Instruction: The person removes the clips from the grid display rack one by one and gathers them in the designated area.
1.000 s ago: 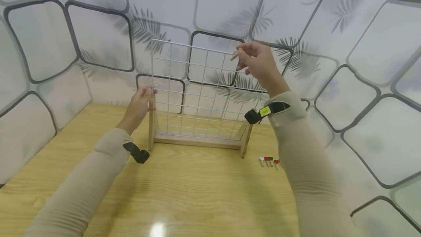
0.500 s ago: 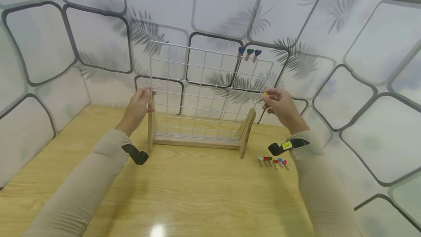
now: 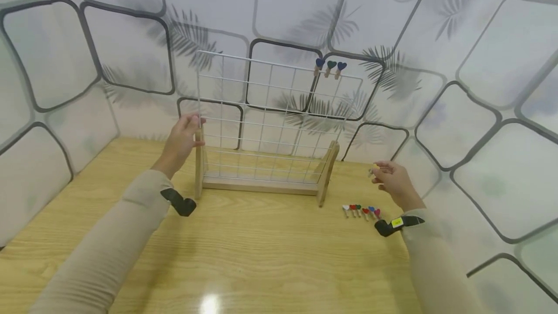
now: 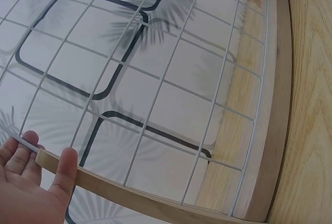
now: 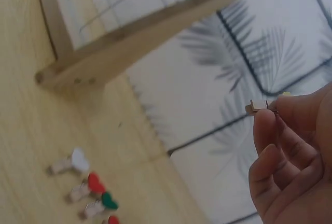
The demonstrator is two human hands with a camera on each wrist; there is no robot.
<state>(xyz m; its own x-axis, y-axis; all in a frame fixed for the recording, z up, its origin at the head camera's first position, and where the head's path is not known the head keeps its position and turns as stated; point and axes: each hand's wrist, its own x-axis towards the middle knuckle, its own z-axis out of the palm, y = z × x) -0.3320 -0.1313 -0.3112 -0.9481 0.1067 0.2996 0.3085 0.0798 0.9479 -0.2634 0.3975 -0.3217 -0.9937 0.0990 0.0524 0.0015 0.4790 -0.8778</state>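
Note:
A white wire grid rack (image 3: 261, 115) stands upright in a wooden base on the table. My left hand (image 3: 180, 139) holds its left edge, fingers at the side wire and thumb by the top of the wooden upright (image 4: 119, 190). My right hand (image 3: 394, 183) pinches a small wooden clothespin (image 5: 258, 106) with a yellow heart, to the right of the rack and above the table. Three heart clothespins are clipped at the top right of the grid: a dark blue one (image 3: 319, 63), a green one (image 3: 331, 65) and another blue one (image 3: 341, 67).
Several heart clothespins lie in a row on the table right of the rack, among them a white one (image 3: 346, 208), a green one (image 5: 108, 201) and a pink one (image 3: 377, 212). A patterned wall covering (image 3: 296, 4) rises behind the wooden table (image 3: 261, 256).
My right hand has moved from the grid's top right corner down and rightward, still pinching the yellow clothespin, uncovering the three clipped ones. My left hand stays on the rack's edge.

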